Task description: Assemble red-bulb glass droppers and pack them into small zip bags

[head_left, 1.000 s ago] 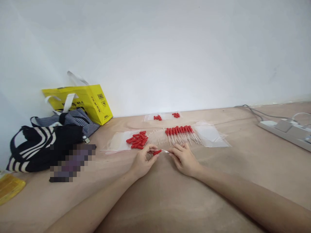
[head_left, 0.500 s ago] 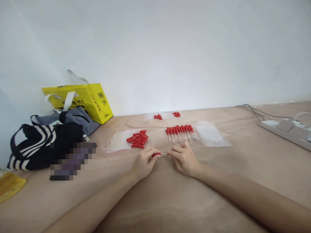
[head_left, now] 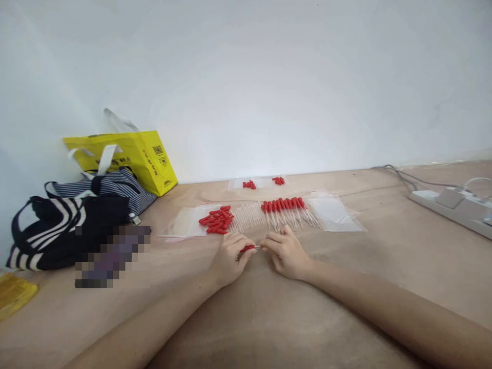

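Note:
Low over the table, my left hand (head_left: 232, 259) is closed on a red rubber bulb (head_left: 248, 248). My right hand (head_left: 287, 256) pinches a thin clear dropper tube (head_left: 258, 247), whose other end meets the bulb's mouth. Only a short length of tube shows between the fingers. Beyond my left hand lies a pile of loose red bulbs (head_left: 217, 220). Bare dropper tubes (head_left: 246, 216) lie in a row to its right. Past my right hand, several droppers with red bulbs fitted (head_left: 284, 206) lie side by side, tips toward me.
Clear plastic bags (head_left: 183, 223) lie left and right of the row. Farther back is another bag with red bulbs (head_left: 249, 184). At left are a yellow bag (head_left: 154, 159), a striped bag (head_left: 115, 185) and a black bag (head_left: 69, 230); a white power strip (head_left: 434, 202) with cables is at right.
My right hand has moved left toward my left hand, so less of the tube shows between them. My left hand still grips the bulb. The view has shifted slightly.

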Motion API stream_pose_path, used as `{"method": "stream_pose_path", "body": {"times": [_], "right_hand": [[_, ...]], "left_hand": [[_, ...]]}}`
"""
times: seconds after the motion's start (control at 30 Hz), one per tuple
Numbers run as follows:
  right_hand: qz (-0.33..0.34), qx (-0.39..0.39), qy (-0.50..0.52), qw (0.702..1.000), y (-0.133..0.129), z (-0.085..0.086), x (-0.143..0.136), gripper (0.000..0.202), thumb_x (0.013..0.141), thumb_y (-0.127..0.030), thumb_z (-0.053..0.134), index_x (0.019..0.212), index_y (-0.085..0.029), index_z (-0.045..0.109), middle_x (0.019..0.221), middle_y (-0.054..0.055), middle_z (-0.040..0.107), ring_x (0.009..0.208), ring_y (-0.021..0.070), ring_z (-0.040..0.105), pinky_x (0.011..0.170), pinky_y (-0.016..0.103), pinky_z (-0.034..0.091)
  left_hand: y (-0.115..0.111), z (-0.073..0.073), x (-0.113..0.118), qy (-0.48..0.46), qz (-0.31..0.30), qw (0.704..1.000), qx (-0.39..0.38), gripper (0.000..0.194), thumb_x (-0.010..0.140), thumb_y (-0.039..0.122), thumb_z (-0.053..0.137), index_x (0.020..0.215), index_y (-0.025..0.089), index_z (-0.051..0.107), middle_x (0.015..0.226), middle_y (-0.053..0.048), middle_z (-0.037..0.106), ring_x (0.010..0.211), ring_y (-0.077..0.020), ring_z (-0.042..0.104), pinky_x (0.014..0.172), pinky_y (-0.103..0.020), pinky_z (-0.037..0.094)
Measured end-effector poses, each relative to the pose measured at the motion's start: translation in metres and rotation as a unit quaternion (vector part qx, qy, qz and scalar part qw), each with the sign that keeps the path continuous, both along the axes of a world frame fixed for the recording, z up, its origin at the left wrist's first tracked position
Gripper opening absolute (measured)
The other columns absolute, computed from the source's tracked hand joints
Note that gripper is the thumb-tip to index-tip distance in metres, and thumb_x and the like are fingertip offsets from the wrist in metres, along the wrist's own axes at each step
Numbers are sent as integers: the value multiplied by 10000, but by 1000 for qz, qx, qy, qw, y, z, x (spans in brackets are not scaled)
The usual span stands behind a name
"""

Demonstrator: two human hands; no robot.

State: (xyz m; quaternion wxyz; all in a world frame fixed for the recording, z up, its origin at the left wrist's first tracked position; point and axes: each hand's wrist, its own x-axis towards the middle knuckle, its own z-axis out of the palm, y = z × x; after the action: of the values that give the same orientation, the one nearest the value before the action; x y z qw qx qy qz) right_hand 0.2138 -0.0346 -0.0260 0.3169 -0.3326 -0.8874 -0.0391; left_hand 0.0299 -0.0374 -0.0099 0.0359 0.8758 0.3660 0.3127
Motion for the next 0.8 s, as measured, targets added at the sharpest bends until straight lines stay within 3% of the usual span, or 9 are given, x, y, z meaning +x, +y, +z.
{"method": "stream_pose_path", "body": {"times": [0.17,0.33,0.4,0.53,0.67,0.8], "right_hand": [[10,-20,-14,1000,1,6,9,216,848,-177,380,931,-173,579,773,33,570,697,132,450,645,276,212],[-17,-6,-39,999,-1,8,16,207,806,-159,437,919,-190,608,768,36,576,734,148,446,658,295,206],[-39,-14,-42,998,0,8,15,196,801,-175,444,891,-198,617,754,31,578,735,151,453,655,300,205],[-185,-57,21,981,13,9,17,221,814,-208,406,845,-205,625,752,32,595,741,161,480,654,300,220],[-352,-110,56,928,37,14,26,231,788,-205,392,798,-187,622,782,63,619,801,203,502,681,316,241],[-429,-152,45,889,55,16,32,241,769,-191,370,816,-164,605,803,93,618,836,240,512,685,340,244]], "left_hand": [[3,2,-3,3,31,999,-22,157,828,268,446,753,179,553,705,3,605,682,-137,516,721,-317,311],[5,4,-6,14,46,999,-23,179,829,292,433,755,188,559,732,-6,616,721,-154,523,737,-329,313],[6,4,-8,8,69,998,-3,157,820,303,446,848,202,563,824,-24,625,813,-178,523,782,-347,309],[11,5,-17,-28,189,980,55,329,757,318,525,1068,215,496,1044,-65,574,987,-242,467,846,-391,286],[22,7,-31,-27,286,956,64,270,743,295,536,1002,219,539,1022,-61,581,976,-265,464,808,-403,300],[30,6,-40,-16,328,943,46,223,735,294,546,945,226,568,980,-56,588,952,-267,465,779,-405,313]]}}
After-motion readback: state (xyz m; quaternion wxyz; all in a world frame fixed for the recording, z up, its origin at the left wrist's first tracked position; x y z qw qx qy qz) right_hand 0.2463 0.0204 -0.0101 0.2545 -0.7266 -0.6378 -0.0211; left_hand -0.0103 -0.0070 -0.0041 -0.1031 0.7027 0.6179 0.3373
